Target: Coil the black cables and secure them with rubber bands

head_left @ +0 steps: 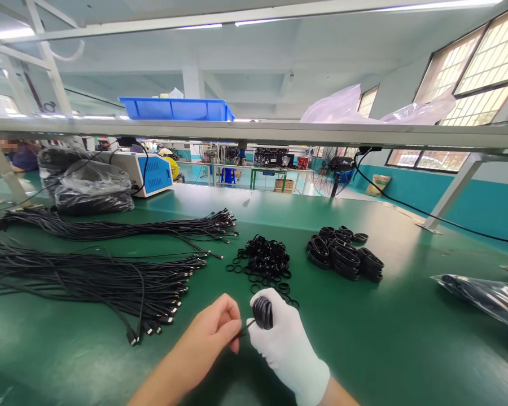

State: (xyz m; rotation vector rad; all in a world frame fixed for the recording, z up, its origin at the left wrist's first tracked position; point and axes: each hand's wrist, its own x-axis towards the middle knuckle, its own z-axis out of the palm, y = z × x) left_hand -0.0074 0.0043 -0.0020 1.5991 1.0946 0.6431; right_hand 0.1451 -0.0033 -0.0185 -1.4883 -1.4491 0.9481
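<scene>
My right hand [279, 330], in a white glove, is closed round a coiled black cable [263, 313] just above the green table. My bare left hand [218, 325] pinches a length of the same cable that runs out of the coil on its left side. Beyond the hands lies a heap of small black rings [265, 256], some loose at its near edge. To the left are two long bundles of straight black cables, a near bundle [93, 282] and a far bundle [122, 225], with their plugs pointing right.
Coiled cables [345, 256] are piled right of the rings. A clear bag [486, 293] lies at the right edge. Plastic-wrapped goods [95, 186] and a blue-and-white machine [152, 173] stand back left. Overhead, a shelf [254, 133] carries a blue tray [175, 109]. Another person's arm shows far left.
</scene>
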